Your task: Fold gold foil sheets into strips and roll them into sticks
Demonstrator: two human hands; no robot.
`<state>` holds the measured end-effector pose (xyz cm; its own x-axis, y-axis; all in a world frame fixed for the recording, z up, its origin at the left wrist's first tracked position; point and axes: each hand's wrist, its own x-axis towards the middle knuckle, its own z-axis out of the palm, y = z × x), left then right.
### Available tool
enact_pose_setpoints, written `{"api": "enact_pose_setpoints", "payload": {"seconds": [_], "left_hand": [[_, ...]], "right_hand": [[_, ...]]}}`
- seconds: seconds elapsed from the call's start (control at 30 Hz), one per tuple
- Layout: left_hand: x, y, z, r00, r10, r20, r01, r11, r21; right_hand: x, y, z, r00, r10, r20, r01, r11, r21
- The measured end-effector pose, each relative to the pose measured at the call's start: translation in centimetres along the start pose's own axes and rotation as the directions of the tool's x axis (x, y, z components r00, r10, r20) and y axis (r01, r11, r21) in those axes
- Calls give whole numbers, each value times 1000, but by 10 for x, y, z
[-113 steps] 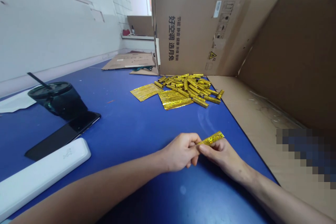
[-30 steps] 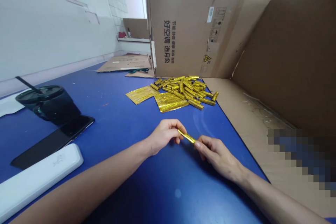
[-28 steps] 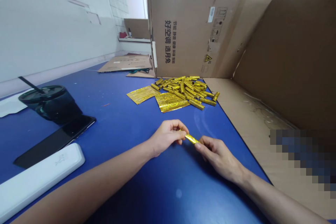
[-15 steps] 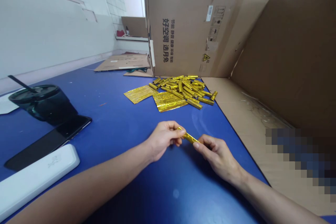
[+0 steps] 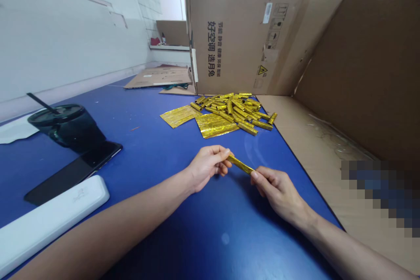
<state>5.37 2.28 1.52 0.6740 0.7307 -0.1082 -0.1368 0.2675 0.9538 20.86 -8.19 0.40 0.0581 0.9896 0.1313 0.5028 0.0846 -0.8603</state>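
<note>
A narrow folded strip of gold foil paper (image 5: 242, 164) is stretched between my two hands, above the blue table (image 5: 183, 236). My left hand (image 5: 213, 162) pinches its upper left end between thumb and fingers. At the lower right end, my right hand (image 5: 274, 186) grips it the same way. Beyond the hands lies a pile of similar gold foil rolls (image 5: 241, 111). Two flat stacks of gold foil sheets rest by the pile: a nearer one (image 5: 216, 126) and one farther left (image 5: 179, 117).
On the left stand a dark cup with a straw (image 5: 70, 124), a black phone (image 5: 75, 173) and a long white case (image 5: 55, 218). A large cardboard box (image 5: 239, 52) rises behind the pile. Flattened cardboard (image 5: 160, 76) lies at the back left.
My hands have moved slightly apart, and more of the gold strip shows between them. The whole view has shifted a little.
</note>
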Motion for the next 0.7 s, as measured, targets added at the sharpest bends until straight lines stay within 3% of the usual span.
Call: {"api": "enact_pose_setpoints", "payload": {"seconds": [0.1,0.2,0.7], "left_hand": [[0,0,0,999,-4,-33,5,1000,31],[1,-2,-1,999,14,-49,-10,997,74],[-5,-7,8,986,137,93,-159,936,313]], "right_hand": [[0,1,-1,1000,-15,-20,14,998,-53],[0,1,-2,1000,29,0,-29,999,36],[6,4,-1,982,181,-52,-166,962,218]]}}
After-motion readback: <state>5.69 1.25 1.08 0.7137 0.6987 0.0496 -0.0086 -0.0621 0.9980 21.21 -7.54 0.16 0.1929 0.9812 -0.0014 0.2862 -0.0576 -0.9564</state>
